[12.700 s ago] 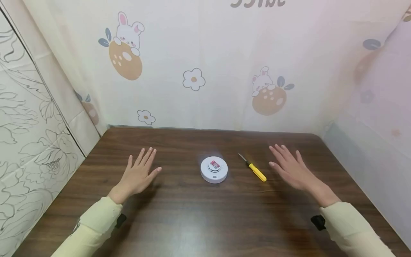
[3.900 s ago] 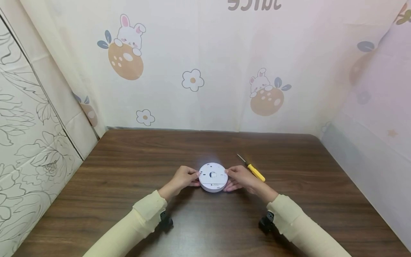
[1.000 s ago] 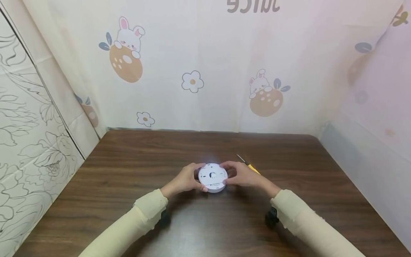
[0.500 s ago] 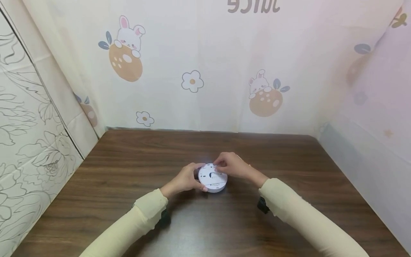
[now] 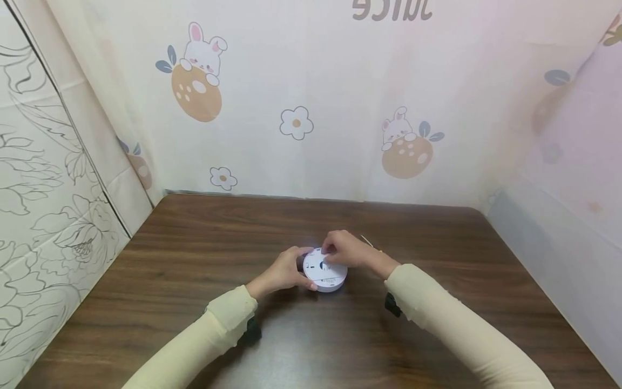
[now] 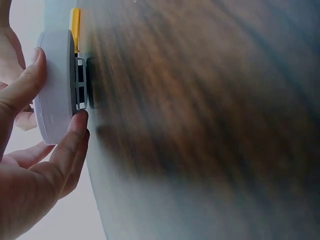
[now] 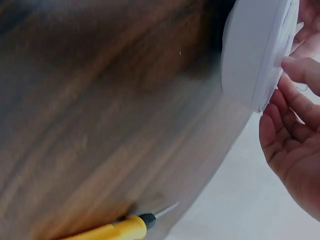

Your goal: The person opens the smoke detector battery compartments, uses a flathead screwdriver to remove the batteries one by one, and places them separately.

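Observation:
A round white smoke detector (image 5: 326,276) lies back side up at mid-table, its flat printed plate with a centre hole showing. My left hand (image 5: 284,270) grips its left side, thumb at the near rim and fingers round the far side. In the left wrist view, fingertips support the slotted sensor cage (image 6: 81,85) underneath, close over the table. My right hand (image 5: 349,249) reaches over the back plate from the right, fingers curled. The right wrist view shows its thumb (image 7: 299,69) on the plate and fingers bent at the rim. The palm hides part of the plate.
A yellow-handled screwdriver (image 7: 122,229) lies on the dark wood table (image 5: 204,232) behind my right hand. In the head view only its shaft (image 5: 366,241) and a bit of handle show. A printed curtain (image 5: 340,65) hangs behind the table's far edge.
The smoke detector has been turned from sensor side up to back side up. My right hand has moved from its right rim onto the plate's upper part. My left hand keeps its hold.

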Tool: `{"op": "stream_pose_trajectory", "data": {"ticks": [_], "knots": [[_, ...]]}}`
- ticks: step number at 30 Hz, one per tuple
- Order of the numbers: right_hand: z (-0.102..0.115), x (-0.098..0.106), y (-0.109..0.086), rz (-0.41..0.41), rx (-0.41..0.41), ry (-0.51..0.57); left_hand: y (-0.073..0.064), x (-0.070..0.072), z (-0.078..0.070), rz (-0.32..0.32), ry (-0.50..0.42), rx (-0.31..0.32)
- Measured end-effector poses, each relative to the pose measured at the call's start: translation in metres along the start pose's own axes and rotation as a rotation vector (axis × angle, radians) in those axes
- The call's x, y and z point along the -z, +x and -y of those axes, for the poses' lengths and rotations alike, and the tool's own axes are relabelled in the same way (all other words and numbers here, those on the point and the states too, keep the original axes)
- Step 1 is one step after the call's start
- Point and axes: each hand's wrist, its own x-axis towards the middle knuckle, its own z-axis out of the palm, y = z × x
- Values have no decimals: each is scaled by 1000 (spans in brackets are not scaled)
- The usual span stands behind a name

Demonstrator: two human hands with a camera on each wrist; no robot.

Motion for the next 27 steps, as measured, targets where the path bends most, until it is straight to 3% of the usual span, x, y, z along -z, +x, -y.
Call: {"op": "stream_pose_trajectory", "data": {"ticks": [9, 16, 23, 27], "knots": [[-2, 9, 3, 138, 6, -1, -2, 0, -3, 8, -19, 19], [-6, 17, 9, 220, -68, 104, -2, -1, -3, 13, -17, 42], [-19, 22, 13, 276, -22, 217, -2, -1, -3, 16, -17, 22], [-23, 24, 13, 282, -54, 260, -3, -1, -4, 12, -29, 12]]}}
